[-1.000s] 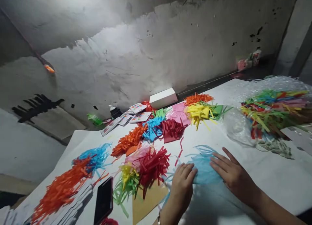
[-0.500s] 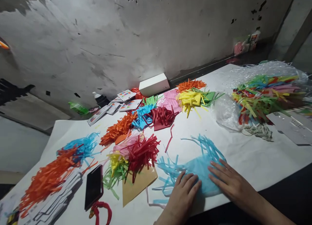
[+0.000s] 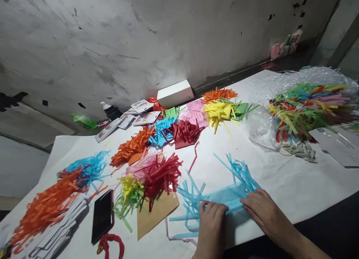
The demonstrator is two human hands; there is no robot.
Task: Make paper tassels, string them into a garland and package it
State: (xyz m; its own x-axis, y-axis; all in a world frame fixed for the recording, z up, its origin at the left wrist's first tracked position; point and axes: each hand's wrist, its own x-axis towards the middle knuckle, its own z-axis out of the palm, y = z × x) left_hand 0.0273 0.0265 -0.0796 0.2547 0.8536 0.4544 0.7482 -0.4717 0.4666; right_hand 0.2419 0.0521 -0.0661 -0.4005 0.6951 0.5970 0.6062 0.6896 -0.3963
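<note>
A sheet of light-blue tissue paper (image 3: 224,194) with fringed ends lies on the white-covered table at the near right. Its cut strips fan out to the left and toward the back. My left hand (image 3: 211,223) grips the near edge on the left, its fingers curled over the paper. At the right end of that same edge, my right hand (image 3: 265,210) has its fingers bent round the paper too. The near edge looks lifted or folded between them. Both thumbs are hidden.
Left of the blue paper lie a brown paper piece (image 3: 157,216), red fringe (image 3: 162,173) and a phone (image 3: 103,216). Orange fringe (image 3: 47,206) sits far left. Toward the wall stand a white box (image 3: 175,94) and flat packets (image 3: 146,118). A plastic bag (image 3: 259,128) lies right.
My flat, spread fingers have curled onto the blue paper's near edge. That edge has come up and away from me, and the sheet shows narrower. The view has shifted slightly.
</note>
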